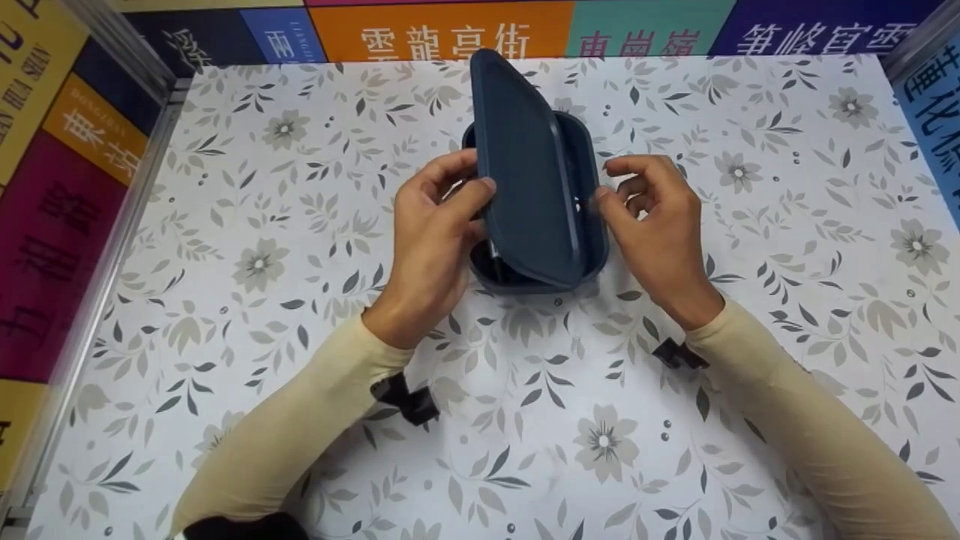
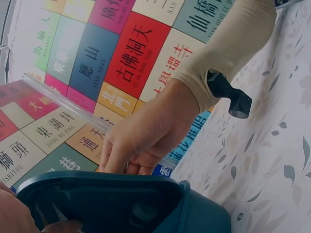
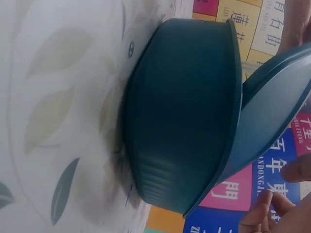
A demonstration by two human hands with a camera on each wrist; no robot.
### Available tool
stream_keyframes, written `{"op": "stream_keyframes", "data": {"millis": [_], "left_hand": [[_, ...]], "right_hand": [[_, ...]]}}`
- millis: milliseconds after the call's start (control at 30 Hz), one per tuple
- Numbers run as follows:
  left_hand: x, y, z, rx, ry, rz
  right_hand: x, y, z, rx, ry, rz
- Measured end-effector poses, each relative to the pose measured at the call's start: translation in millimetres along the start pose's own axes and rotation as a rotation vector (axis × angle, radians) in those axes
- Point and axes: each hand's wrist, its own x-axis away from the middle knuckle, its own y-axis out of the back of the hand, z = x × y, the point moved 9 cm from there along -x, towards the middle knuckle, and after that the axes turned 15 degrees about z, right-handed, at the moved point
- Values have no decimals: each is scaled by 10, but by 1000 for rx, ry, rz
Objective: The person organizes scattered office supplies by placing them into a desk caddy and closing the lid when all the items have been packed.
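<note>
A dark teal oblong box (image 1: 596, 255) stands on the table, its matching lid (image 1: 525, 172) tilted up steeply along the left side. My left hand (image 1: 439, 225) pinches the lid's left edge, thumb on the face toward me. In the left wrist view, part of that hand (image 2: 14, 211) shows beside the raised lid (image 2: 97, 182). My right hand (image 1: 660, 225) is at the box's right rim, fingers loosely bent and nothing visible between them. The right wrist view has the box wall (image 3: 184, 111) in front, the right fingers (image 3: 257, 213) apart from it. Most of the box's inside is hidden by the lid.
A white cloth with grey flowers and leaves (image 1: 259, 262) covers the table. Coloured panels with large characters (image 1: 450, 30) stand along the back and the left side. Black straps (image 1: 405, 401) hang at both sleeves.
</note>
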Motion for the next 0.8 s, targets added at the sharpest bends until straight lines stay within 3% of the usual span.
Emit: {"op": "stream_keyframes", "data": {"millis": [233,400,633,800], "left_hand": [[-1,47,3,60,-23,9],[-7,95,5,103,-48,7],[-14,137,14,142,-74,19],[-17,168,32,148,-71,31]], "right_hand": [[-40,17,-178,56,-159,46],[-63,2,-259,38,-251,90],[-74,-42,-298,-91,-274,122],[-62,-33,-321,-167,-254,96]]}}
